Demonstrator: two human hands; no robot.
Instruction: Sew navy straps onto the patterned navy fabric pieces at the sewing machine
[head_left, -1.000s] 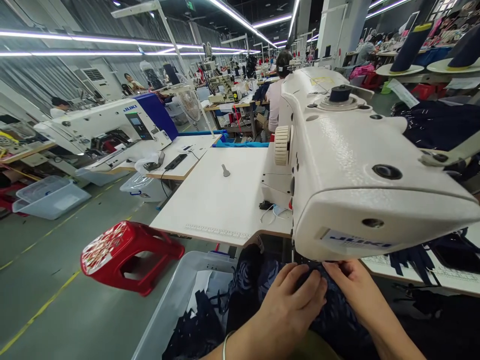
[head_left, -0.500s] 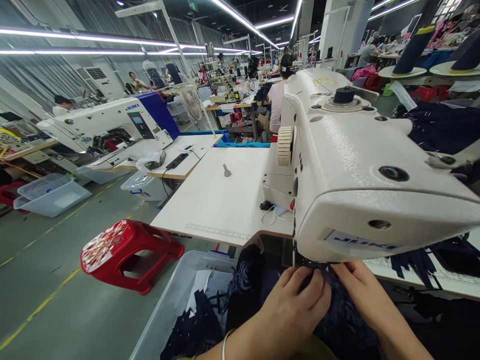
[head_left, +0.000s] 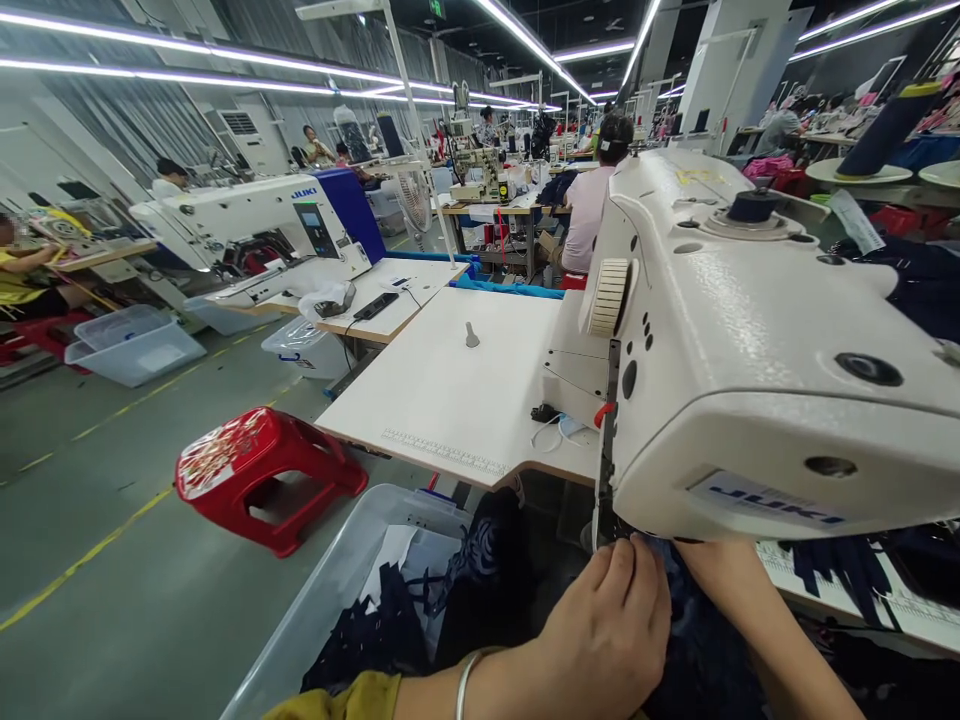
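A white JUKI sewing machine (head_left: 757, 350) fills the right side of the view. Just under its head, my left hand (head_left: 611, 620), with a bangle at the wrist, has its fingers pinched together on navy patterned fabric (head_left: 694, 630). The exact spot gripped is mostly hidden. My right hand (head_left: 716, 565) reaches in from the right beside the same fabric, its fingers out of sight behind the machine head. The fabric hangs down between my forearms. Needle and presser foot are not visible from here.
Below left stands a clear plastic bin (head_left: 300, 610) with navy pieces inside. A red stool (head_left: 262, 470) is on the floor beyond it. The white tabletop (head_left: 442, 400) carries a small grey metal piece (head_left: 471, 335). Navy strips (head_left: 847, 580) lie at right. A person (head_left: 589, 205) sits ahead.
The view has turned, shifting the machine rightward in the picture. My left hand stays pinched on the fabric; my right hand's fingers have gone from partly visible to hidden behind the machine head.
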